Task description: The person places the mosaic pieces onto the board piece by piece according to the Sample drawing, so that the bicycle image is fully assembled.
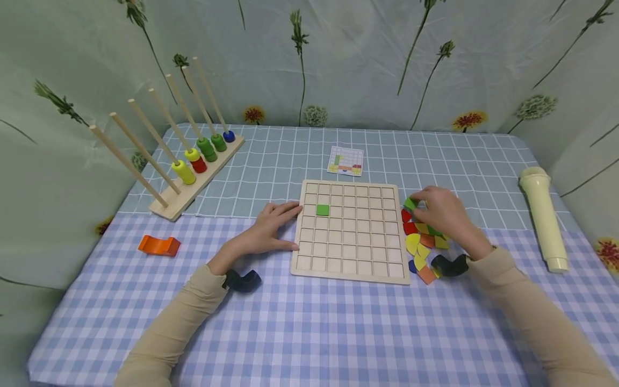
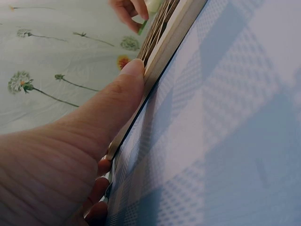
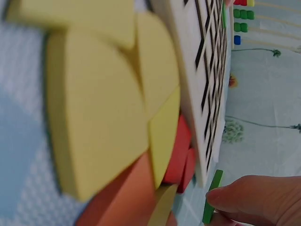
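Note:
A square wooden grid board [image 1: 357, 242] lies mid-table, with one green square tile [image 1: 322, 210] in a cell near its upper left. My left hand [image 1: 271, 231] rests at the board's left edge, thumb and fingertips touching the rim, fingers fairly straight. Past the board's right edge, my right hand [image 1: 442, 209] pinches a green tile [image 3: 213, 197] between thumb and finger. Below that hand lies a loose pile of flat pieces: red pieces [image 1: 409, 228], yellow pieces [image 3: 99, 113], orange pieces [image 1: 427, 274] and a blue piece [image 1: 412, 266], partly hidden by the hand and wrist strap.
Behind the board lies a small printed pattern card [image 1: 345, 161]. A wooden peg stand [image 1: 193, 188] with coloured beads stands back left, and an orange curved block [image 1: 159, 245] lies in front of it. A cream cylinder [image 1: 544, 220] lies at the right.

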The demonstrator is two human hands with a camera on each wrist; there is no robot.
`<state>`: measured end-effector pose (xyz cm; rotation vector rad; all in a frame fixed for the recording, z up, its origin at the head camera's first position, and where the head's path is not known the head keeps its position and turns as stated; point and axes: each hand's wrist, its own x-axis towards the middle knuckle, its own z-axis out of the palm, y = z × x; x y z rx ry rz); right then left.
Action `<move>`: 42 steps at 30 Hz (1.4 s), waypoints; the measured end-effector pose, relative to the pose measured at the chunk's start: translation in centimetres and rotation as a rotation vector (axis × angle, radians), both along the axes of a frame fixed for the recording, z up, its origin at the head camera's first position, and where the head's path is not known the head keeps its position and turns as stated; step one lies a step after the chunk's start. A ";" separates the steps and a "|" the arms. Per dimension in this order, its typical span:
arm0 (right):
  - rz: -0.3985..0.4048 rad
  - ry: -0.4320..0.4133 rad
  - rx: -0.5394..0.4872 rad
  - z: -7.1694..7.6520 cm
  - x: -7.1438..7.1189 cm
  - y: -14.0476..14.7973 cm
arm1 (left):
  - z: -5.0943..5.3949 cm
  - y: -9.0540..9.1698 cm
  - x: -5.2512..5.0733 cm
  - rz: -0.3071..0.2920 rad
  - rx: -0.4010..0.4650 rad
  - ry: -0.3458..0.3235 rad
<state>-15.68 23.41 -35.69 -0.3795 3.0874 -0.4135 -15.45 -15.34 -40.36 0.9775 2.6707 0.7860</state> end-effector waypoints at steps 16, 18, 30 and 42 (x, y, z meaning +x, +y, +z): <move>0.153 0.066 -0.048 -0.2 1.3 -3.1 | -0.3 -0.1 0.0 -0.003 -0.007 0.002; 0.161 0.060 -0.061 -0.3 1.3 -3.6 | -0.3 -0.1 -0.1 -0.004 -0.006 0.004; 0.255 0.021 -0.058 -0.2 1.0 -7.3 | -0.3 -0.1 -0.1 -0.012 0.004 0.025; 0.330 0.027 -0.096 -0.4 1.0 -11.1 | -0.2 -0.1 -0.2 -0.004 0.002 0.020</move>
